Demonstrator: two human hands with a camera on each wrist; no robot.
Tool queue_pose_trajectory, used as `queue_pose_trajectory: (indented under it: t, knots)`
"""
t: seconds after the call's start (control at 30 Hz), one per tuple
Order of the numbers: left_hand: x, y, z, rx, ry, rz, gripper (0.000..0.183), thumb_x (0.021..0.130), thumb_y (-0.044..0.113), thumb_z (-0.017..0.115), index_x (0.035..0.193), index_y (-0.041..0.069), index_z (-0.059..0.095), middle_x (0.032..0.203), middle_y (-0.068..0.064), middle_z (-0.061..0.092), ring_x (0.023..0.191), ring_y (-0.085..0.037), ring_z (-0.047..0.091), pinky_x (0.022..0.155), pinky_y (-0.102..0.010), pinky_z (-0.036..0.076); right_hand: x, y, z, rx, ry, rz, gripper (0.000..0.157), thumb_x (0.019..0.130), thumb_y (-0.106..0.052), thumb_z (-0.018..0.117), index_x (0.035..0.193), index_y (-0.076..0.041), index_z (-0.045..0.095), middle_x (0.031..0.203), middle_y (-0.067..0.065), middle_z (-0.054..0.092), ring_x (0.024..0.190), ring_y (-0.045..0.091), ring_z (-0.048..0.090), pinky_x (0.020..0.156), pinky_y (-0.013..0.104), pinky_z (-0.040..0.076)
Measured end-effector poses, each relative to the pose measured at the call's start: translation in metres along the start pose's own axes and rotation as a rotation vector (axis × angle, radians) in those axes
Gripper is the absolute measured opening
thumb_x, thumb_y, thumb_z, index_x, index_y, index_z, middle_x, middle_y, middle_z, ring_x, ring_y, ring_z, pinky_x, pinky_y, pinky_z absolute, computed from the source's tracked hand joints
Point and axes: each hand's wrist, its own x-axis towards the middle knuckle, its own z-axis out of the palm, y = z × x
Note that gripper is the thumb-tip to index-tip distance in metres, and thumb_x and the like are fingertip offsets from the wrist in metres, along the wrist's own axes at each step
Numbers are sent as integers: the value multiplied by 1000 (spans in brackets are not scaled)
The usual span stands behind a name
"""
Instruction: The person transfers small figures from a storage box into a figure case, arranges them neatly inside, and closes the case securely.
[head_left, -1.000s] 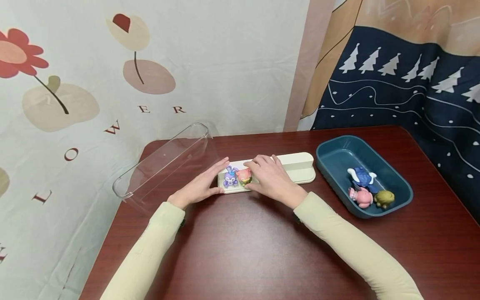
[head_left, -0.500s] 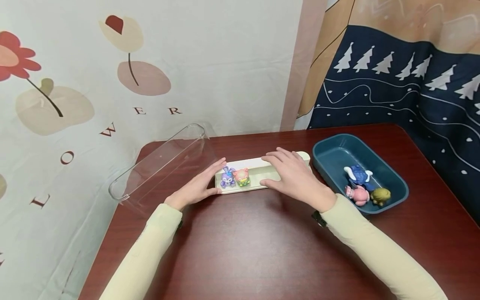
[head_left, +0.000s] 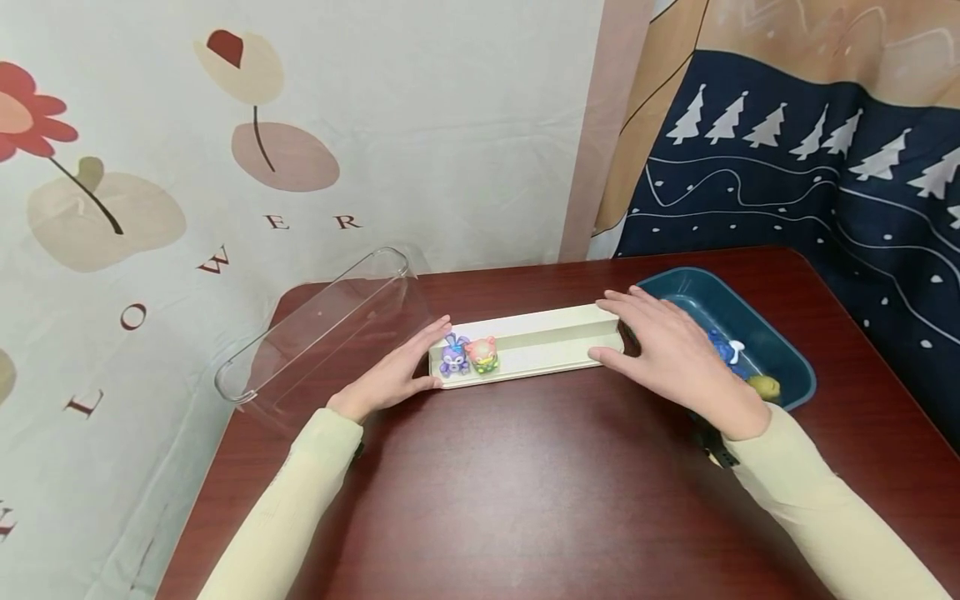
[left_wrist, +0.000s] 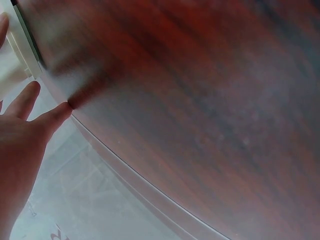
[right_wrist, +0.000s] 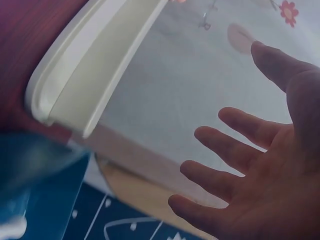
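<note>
Left hand (head_left: 386,372) and right hand (head_left: 678,357) are both spread, thumbs apart from fingers, at opposite ends of a long cream stepped display tray (head_left: 551,353) in the centre of the head view. Whether either hand actually touches it I cannot tell.

At left of centre stands a transparent cover (head_left: 327,337); its lower walls fade into table and cloth, so its outline is hard to follow. Inside the tray's left end sit two figurines side by side: a purple rabbit (head_left: 453,358), then a pink-eared figurine (head_left: 483,357) with a green and yellow lower part.

Right of centre, a dark blue bin (head_left: 750,333) is partly covered by the right hand and wrist. It holds a blue figurine (head_left: 725,350) with a white part, its left side hidden, and an olive-green figurine (head_left: 767,387), partly covered from below.

At the left wrist view's left edge, the left hand is cut off, with only a tray corner at upper left. Unlike the head view, the right wrist view shows the right hand's palm side, its fingers fanned and holding nothing; the bin at lower left is blurred and cropped.
</note>
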Motion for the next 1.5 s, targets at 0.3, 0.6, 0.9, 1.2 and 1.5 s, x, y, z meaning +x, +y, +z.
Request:
queue_pose_trajectory:
  t: [0.3, 0.6, 0.9, 1.2, 1.5]
  knots:
    - [0, 2, -1, 1, -3, -6, 90, 92, 10, 79, 165, 11, 25, 173, -8, 17, 157, -21, 17, 124, -46, 24, -27, 41, -15, -14, -30, 123, 81, 94, -59, 69, 153, -7, 49, 156, 24, 46, 146, 49, 34, 111, 74, 29]
    - [-1, 3, -1, 1, -6, -16, 90, 93, 11, 79, 165, 11, 25, 173, -5, 16, 157, -21, 17, 124, -45, 24, -45, 81, -13, -31, -29, 203, 80, 94, -57, 68, 153, -7, 48, 154, 30, 45, 143, 54, 35, 104, 81, 29]
    - [-1, 3, -1, -2, -3, -6, 90, 92, 10, 79, 165, 11, 25, 172, -10, 18, 157, -22, 18, 123, -47, 25, -55, 111, -9, -135, -80, 164, 85, 92, -56, 72, 152, -1, 48, 153, 32, 43, 141, 59, 31, 111, 80, 14]
    - [0, 4, -2, 2, -4, -19, 89, 93, 11, 79, 165, 10, 25, 173, -7, 17, 158, -21, 16, 123, -47, 25, -58, 118, -3, -213, -114, 157, 85, 89, -54, 76, 151, -2, 50, 153, 32, 44, 141, 59, 30, 112, 79, 15]
    - [-1, 3, 0, 0, 0, -12, 90, 92, 11, 80, 165, 10, 25, 172, -9, 18, 157, -21, 18, 123, -47, 25, -61, 122, 4, -325, -39, 126, 66, 89, -44, 79, 134, 3, 64, 127, 34, 64, 126, 60, 46, 100, 83, 26]
